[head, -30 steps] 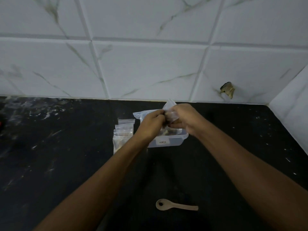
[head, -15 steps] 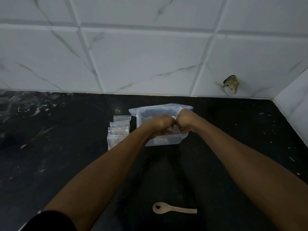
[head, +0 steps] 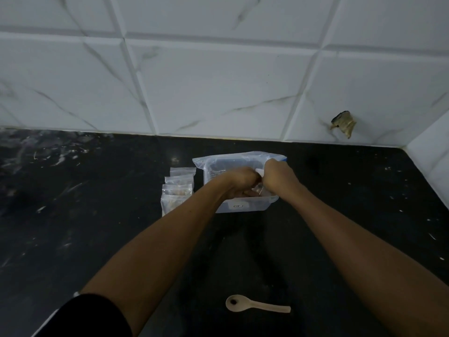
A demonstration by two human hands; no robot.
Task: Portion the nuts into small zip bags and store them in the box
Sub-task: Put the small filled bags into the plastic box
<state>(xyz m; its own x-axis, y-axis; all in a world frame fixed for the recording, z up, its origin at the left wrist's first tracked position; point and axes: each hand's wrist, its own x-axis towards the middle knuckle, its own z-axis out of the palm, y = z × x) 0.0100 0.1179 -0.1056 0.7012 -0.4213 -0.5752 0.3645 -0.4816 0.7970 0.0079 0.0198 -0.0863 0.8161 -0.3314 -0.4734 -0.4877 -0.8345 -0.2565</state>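
Left hand (head: 239,182) and right hand (head: 275,175) are both pinching a small bag (head: 259,171) over the box (head: 243,205). Filled bags (head: 177,190) are lying at the box's 9 o'clock, spoon (head: 255,304) at 6 on the desk (head: 97,227).

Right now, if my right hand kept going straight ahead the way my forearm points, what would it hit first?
Probably the large zip bag standing behind the box; your right hand is already over the box, close against the bag. Beyond it lies bare counter, then the tiled wall. Depth is hard to judge.
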